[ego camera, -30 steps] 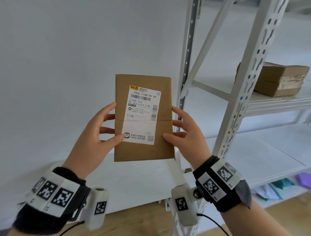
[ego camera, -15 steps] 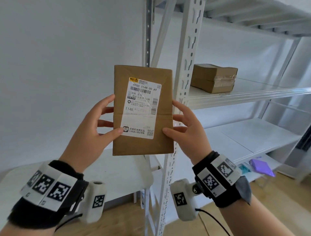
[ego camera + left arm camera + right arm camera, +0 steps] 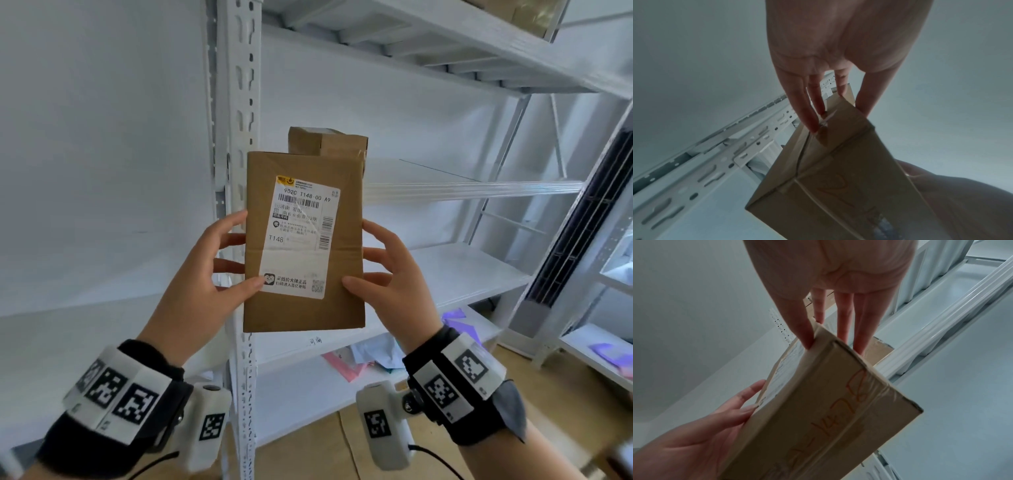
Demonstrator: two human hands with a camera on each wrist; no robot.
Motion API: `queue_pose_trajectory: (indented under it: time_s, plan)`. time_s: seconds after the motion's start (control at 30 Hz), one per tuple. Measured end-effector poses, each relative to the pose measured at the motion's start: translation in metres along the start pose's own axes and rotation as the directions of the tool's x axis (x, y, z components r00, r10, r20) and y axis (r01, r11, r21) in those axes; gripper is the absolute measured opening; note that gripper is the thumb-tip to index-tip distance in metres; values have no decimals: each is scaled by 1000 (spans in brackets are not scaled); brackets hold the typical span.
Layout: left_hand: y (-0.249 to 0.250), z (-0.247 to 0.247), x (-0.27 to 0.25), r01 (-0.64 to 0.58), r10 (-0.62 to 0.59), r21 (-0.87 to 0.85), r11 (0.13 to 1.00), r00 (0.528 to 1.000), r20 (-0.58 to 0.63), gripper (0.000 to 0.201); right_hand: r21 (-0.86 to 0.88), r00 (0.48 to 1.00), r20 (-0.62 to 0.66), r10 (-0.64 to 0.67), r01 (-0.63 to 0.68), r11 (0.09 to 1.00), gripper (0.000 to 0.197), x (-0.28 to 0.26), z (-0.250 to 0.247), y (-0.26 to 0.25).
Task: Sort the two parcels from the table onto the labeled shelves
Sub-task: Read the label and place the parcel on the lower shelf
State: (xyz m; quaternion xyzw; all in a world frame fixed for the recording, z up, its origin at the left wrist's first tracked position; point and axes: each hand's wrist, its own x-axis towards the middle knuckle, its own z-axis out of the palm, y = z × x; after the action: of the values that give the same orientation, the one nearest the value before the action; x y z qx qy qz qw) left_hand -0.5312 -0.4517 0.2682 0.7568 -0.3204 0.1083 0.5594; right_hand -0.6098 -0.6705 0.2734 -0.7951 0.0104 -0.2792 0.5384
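A flat brown cardboard parcel point(image 3: 303, 313) with a white shipping label point(image 3: 298, 236) is held upright in front of me, label toward me. My left hand point(image 3: 219, 270) pinches its left edge, thumb on the front and fingers behind; my right hand point(image 3: 387, 277) pinches the right edge the same way. The wrist views show the parcel point(image 3: 838, 178) point(image 3: 828, 410) from below, with orange handwriting on its taped side. A second brown parcel point(image 3: 329, 142) lies on the middle shelf point(image 3: 462, 190) directly behind the held one.
The white metal rack's slotted upright point(image 3: 239, 102) stands just left of the parcel. A lower shelf point(image 3: 462, 270) bears a small handwritten mark point(image 3: 315, 340) on its front edge. Pink and purple bags point(image 3: 346, 363) lie on the bottom shelf. Another box point(image 3: 527, 13) sits on the top shelf.
The view has swung right and closer to the rack. The held parcel now covers the shelf parcel, which was off to its right before. Both hands keep the same grip.
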Motion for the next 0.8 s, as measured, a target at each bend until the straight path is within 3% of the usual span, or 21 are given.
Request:
queue_pose_trajectory:
  time_s: [0.37,0.8]
  plan:
    - [2,74,23,55,-56,15,998,994,90,70,35,997,-17,74,-74,997,65,7,-57,44]
    - [-74,142,107,136,-134,-5,991,981,142,71,8,978,-12,209,-209,978,63,96,-70,130]
